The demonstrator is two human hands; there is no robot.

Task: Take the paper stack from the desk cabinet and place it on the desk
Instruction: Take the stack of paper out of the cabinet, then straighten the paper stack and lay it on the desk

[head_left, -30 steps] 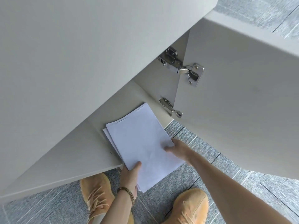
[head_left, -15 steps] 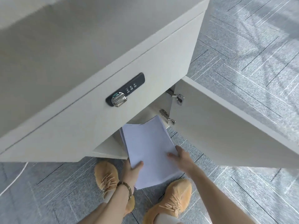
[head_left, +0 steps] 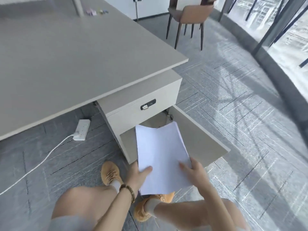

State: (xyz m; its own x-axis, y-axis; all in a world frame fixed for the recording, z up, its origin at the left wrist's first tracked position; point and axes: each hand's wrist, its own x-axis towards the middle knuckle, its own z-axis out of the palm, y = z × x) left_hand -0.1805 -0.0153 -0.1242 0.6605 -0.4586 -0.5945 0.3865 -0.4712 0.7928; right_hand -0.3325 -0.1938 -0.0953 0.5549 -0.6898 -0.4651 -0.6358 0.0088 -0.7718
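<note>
Grey carpet tiles [head_left: 233, 100] cover the floor, w/ a big grey desk [head_left: 70, 52] filling the upper left and a brown chair [head_left: 190, 13] far behind it. Desk cabinet [head_left: 143, 104] sits under the desk's right end — lock [head_left: 148, 105] on its drawer front, lower door [head_left: 198, 137] swung open to the right. Paper stack [head_left: 161, 155] is out of the cabinet, held in the air in front of the opening, far edge curling up a bit. Left hand [head_left: 139, 176] grips the near-left edge, thumb on top; beaded bracelet [head_left: 129, 191] on that wrist. Right hand [head_left: 191, 170] grips the near-right edge, fingers spread on the top sheet. White power strip [head_left: 81, 130] w/ cable lies on the floor to the left. Tan shoes [head_left: 110, 172] and bare knees near the bottom — person is crouched
</note>
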